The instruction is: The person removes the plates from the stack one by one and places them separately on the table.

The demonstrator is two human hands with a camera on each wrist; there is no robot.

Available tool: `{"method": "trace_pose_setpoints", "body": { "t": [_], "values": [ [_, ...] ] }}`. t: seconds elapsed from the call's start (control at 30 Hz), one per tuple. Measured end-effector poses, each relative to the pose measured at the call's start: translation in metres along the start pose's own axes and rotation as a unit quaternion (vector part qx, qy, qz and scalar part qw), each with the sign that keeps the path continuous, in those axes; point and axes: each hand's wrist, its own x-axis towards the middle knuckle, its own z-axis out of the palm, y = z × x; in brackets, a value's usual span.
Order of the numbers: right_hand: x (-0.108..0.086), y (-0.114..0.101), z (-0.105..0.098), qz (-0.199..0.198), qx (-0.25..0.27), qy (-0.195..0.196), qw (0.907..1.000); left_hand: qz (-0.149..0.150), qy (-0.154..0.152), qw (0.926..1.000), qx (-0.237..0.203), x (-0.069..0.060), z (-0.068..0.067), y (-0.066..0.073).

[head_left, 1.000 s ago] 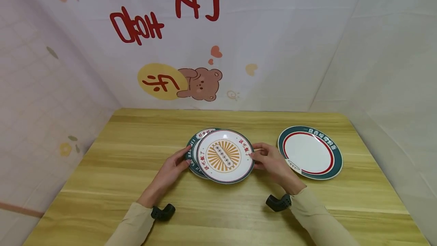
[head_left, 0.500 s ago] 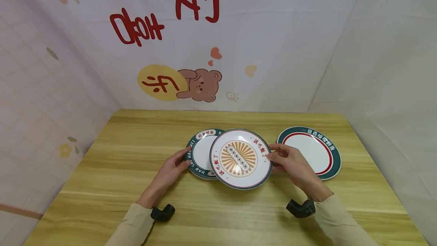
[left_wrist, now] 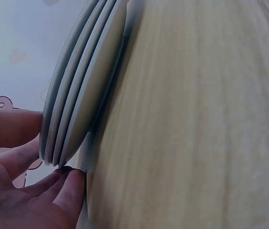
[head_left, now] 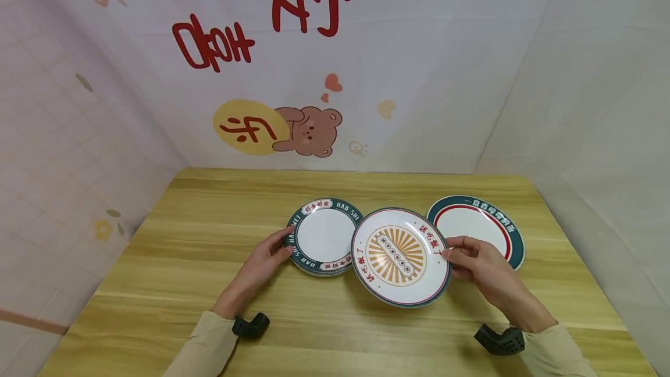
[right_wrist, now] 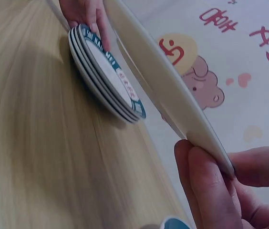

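Plate [head_left: 401, 258] reading “該吃飯了” is pinched by right fingers [right_wrist: 212, 186].

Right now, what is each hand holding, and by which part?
The right hand pinches the sunburst plate by its right rim; the left hand holds the stack of plates by its left edge.

Sunburst plate [head_left: 401, 258] aloft near plate stack [head_left: 323, 234]
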Motion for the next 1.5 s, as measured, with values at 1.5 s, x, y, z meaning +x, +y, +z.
{"method": "trace_pose_setpoints", "body": {
  "t": [1.5],
  "values": [
    [-0.042,0.052,-0.097,0.079,-0.109,0.006,0.9908,-0.004,-0.016,0.9998,0.012,-0.001,-0.003,-0.002]
  ]
}}
